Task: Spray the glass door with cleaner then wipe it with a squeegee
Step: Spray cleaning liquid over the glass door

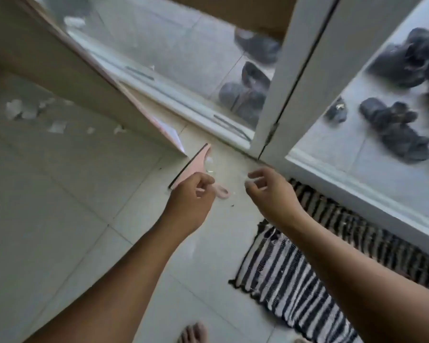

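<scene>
The left hand (191, 191) is reaching down and forward, its fingers curling over the handle end of a pink squeegee (193, 167). The squeegee is lying flat on the tiled floor (60, 219), its dark rubber edge running away from the knuckles and its looped handle tip poking out just past the fingertips, toward the other hand. The frame is blurred here, so whether the fingers are actually closing on the handle or only hovering over it cannot be told.

The right hand (265, 186) is hanging just beside the left, apart from it, palm down, its fingers loosely bent and its thumb held near the forefinger; it is released, touching neither the squeegee nor the floor.

The white-framed glass door (305, 78) is standing just beyond the right hand, its lower corner near the fingertips. Dark sandals (396, 129) are showing through the pane, well beyond both hands. A black-and-white striped mat (290, 280) is lying under the right forearm, and a bare foot (193, 330) is showing below the left forearm.
</scene>
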